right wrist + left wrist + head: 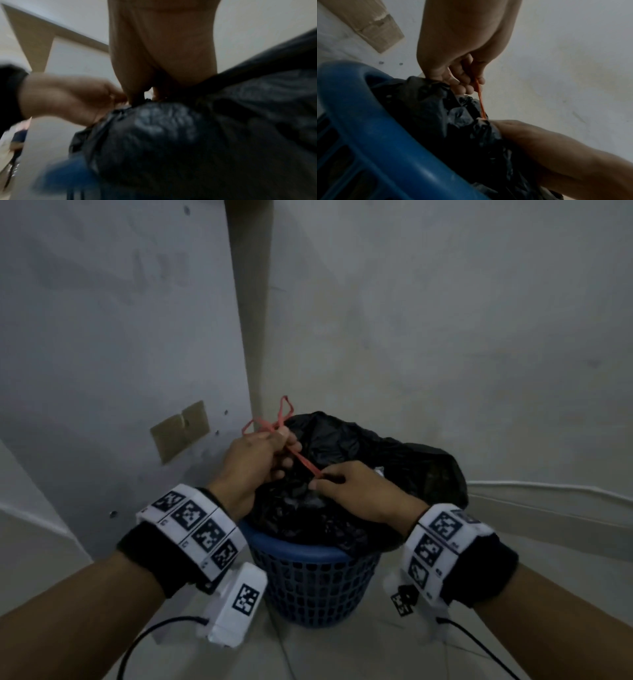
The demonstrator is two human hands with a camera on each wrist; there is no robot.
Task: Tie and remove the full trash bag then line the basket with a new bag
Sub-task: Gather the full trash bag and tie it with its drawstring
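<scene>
In the head view the full black trash bag [359,460] sat in the blue basket [308,580] on the floor, in a corner between two walls. The left hand [253,463] was curled round the red drawstring [303,462], with loops of it sticking up above the knuckles; the right hand [356,491] pinched the same drawstring lower down, at the gathered neck of the bag. The stretch between the hands looked taut. The mouth was drawn in on the near side, but a flap of plastic at the back stood loose.

In the left wrist view the fingers [462,79] of the left hand were closed on the drawstring, which ran down to the puckered plastic by the right hand. The basket rim [373,121] lay close under the bag.

The right wrist view was blurred; it showed the bag bulging above the rim and both hands meeting at its top, but the grip itself could not be made out there.

By my reading the tying was under way and no finished knot showed. Lifting the bag out and fitting a new one were still to do; no fresh bag was in sight.
</scene>
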